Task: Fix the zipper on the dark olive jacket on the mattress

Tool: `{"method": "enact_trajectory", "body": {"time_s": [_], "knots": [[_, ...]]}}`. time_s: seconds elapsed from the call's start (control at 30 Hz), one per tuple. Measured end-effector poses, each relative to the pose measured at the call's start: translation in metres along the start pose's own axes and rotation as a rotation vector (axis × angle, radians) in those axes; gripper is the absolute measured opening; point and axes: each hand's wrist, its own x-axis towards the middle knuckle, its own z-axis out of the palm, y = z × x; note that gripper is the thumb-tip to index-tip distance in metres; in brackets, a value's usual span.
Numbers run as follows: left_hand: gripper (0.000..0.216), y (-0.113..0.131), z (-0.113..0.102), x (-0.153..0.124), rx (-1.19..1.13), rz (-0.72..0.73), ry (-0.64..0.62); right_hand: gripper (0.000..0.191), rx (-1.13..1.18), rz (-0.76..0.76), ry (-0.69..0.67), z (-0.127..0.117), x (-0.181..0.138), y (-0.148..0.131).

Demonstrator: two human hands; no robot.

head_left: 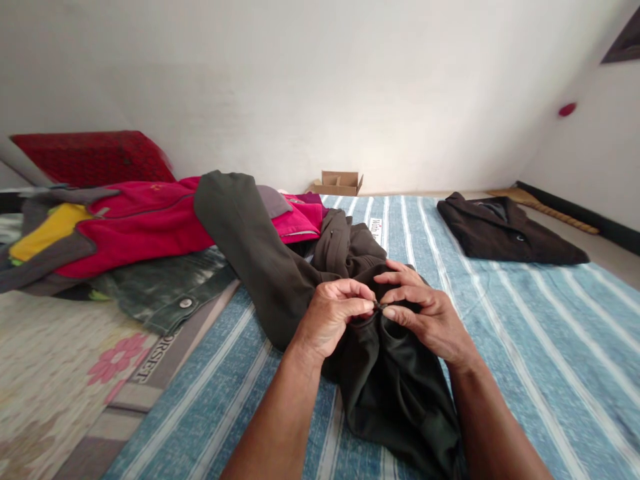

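Note:
Dark olive garment, apparently trousers (pixel 273 267), lies rumpled on the striped blue sheet, with one tube-shaped part stretching up and left over other clothes. Its black side (pixel 400 393) hangs in folds toward me. My left hand (pixel 337 310) pinches the cloth edge between thumb and index finger. Close beside it, my right hand (pixel 417 300) pinches the same edge, thumb below and fingers curled above. A small dark piece, perhaps a fastener, shows between the fingertips; it is too small to make out.
At left lie a pink and grey jacket (pixel 145 223) and a dark denim garment (pixel 170 293). Behind them stands a red patterned object (pixel 95 157). A cardboard box (pixel 340 182) sits by the wall. A folded dark brown garment (pixel 510 230) rests at right on the blue sheet (pixel 530 347).

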Motion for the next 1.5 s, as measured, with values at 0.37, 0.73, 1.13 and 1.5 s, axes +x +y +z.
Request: {"method": "enact_trajectory", "body": {"time_s": [0.37,0.73,1.13,1.5], "knots": [[0.008,0.0000,0.0004,-0.0004,-0.037,0.019,-0.020,0.008,0.020,0.011,0.009,-0.0002,0.0000,-0.0023],[0.009,-0.0016,-0.0013,0.0011,-0.031,0.060,-0.033,0.010,0.052,0.007,0.013,0.0003,-0.0007,-0.0007],[0.010,-0.0009,-0.0006,-0.0001,0.016,0.114,-0.040,0.015,0.076,0.024,0.005,-0.0001,-0.0013,-0.0018],[0.010,-0.0009,0.0004,-0.0009,0.022,0.123,-0.034,0.014,0.068,0.026,0.009,-0.0003,-0.0008,-0.0019]]}}
